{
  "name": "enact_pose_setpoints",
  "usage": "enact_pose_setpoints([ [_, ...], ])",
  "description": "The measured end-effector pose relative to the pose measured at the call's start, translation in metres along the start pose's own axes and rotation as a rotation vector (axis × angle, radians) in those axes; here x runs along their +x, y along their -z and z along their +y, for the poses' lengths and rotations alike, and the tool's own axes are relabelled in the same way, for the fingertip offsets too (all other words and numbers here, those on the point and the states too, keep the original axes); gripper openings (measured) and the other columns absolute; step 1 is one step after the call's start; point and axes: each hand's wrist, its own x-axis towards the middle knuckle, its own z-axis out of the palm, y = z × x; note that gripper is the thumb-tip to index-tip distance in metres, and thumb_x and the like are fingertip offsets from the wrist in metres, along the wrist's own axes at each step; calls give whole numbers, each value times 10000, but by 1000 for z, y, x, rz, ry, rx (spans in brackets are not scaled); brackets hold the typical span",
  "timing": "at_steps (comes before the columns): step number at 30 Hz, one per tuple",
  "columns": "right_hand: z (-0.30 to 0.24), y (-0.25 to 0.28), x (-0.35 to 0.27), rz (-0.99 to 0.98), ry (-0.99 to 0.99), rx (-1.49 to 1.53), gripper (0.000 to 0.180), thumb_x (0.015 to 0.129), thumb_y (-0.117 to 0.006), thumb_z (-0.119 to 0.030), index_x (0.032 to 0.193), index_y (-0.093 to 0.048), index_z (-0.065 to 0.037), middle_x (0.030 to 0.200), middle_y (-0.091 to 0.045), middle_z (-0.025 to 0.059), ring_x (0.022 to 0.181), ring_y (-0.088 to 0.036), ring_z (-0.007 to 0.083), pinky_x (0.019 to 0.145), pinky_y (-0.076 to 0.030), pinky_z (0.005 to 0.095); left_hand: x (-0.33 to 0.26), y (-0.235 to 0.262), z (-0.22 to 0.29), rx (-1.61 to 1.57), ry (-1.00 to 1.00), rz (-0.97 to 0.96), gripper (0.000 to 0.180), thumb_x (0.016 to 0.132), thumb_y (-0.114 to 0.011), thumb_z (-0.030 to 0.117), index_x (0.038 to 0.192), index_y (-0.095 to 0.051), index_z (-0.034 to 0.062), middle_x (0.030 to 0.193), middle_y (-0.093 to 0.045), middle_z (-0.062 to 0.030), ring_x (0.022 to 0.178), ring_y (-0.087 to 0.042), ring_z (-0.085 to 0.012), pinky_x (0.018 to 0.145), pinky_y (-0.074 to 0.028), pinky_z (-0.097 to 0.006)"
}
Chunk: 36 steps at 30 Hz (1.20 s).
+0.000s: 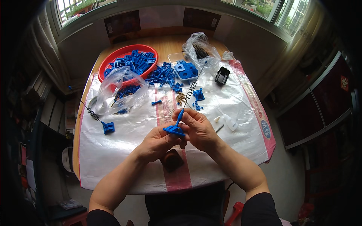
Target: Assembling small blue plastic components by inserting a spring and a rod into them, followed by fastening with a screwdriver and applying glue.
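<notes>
Near the middle of the table, both hands hold one blue plastic piece. My left hand is closed on its flat blue base. Fingers of my right hand pinch the blue stem that rises from the base. From the top of the stem a thin wire with a black coil spring slants up and away to the right. Just below the hands lies a dark brown block. A similar blue piece with a spring rests at the left of the table.
A red basin of blue parts stands far left, behind a clear plastic bag. Loose blue parts, brass-coloured pins, a black holder and a white glue bottle lie about on the white sheet.
</notes>
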Motion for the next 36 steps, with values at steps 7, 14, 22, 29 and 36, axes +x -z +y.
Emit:
enact_pose_setpoints([
  [7, 4, 10, 9, 32, 95, -48, 228, 956, -621, -226, 1075, -617, -31, 825, -621, 26, 704, -564, 97, 612, -469, 246, 4, -2, 11, 120, -21, 162, 572, 886, -684, 268, 1323, -458, -24, 1144, -610, -142, 1059, -616, -234, 859, -512, -344],
  [14, 9, 17, 13, 102, 213, -127, 198, 907, -682, -175, 1018, -652, -13, 873, -662, 38, 806, -619, 117, 799, -476, 271, 2, 10, 8, 179, -15, 295, 393, 947, -620, 241, 1230, -521, -12, 1081, -625, -129, 908, -629, -202, 781, -524, -324],
  [22, 11, 14, 10, 113, 174, -100, 239, 925, -652, -197, 1086, -656, -20, 904, -675, 47, 803, -617, 121, 783, -473, 273, 1, 2, 9, -116, 41, 232, 323, 988, -549, 197, 1227, -540, -20, 981, -633, -111, 868, -635, -199, 828, -520, -341],
  [29, 9, 14, 9, 67, 167, -140, 240, 936, -639, -206, 1096, -655, -28, 939, -679, 53, 822, -633, 136, 761, -485, 291, 1, 6, 4, -169, 18, 115, 383, 997, -526, 253, 1277, -508, -9, 1052, -614, -109, 944, -620, -218, 870, -506, -367],
  [36, 5, 4, 6, 34, 120, -165, 267, 944, -629, -200, 1133, -643, -11, 982, -680, 79, 906, -644, 161, 778, -528, 330, 1, 3, 7, -191, 39, 136, 364, 995, -520, 207, 1265, -506, -37, 1053, -602, -113, 891, -600, -203, 816, -494, -337],
])
